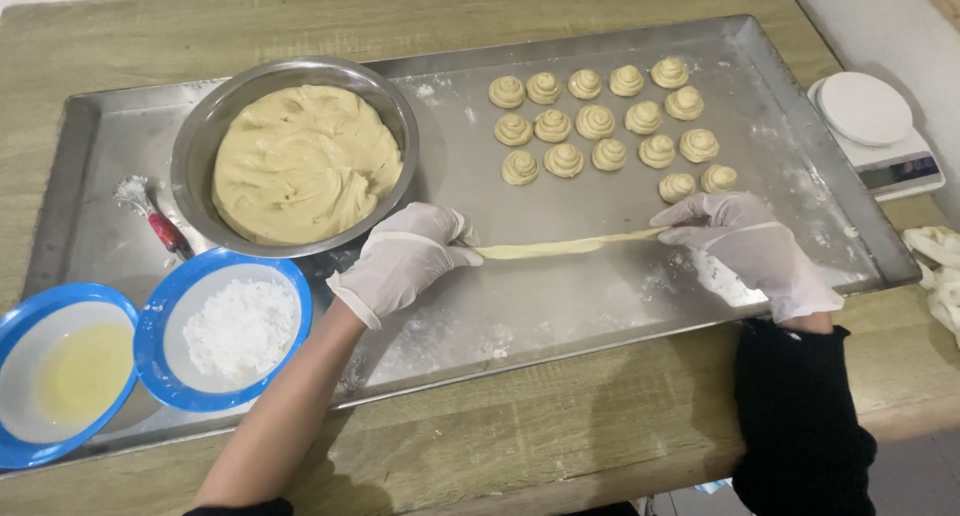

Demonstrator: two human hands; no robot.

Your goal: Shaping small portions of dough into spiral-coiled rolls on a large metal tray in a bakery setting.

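Both gloved hands pinch a thin dough rope [570, 244] stretched across the floured metal tray [600, 306]: the left hand [405, 261] grips one end, the right hand [745, 241] the other (near 15 coiled pieces [600, 121]). Even, gentle tension should keep the rope uniform and unbroken, I judge.

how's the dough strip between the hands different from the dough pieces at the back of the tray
The dough strip is long, thin and flat, stretched straight between the left hand and right hand. The dough pieces are short, round spirals, coiled up and standing in rows, with no hand on them. The strip is one piece; the spirals are many. Both are the same pale yellow dough on the metal tray.
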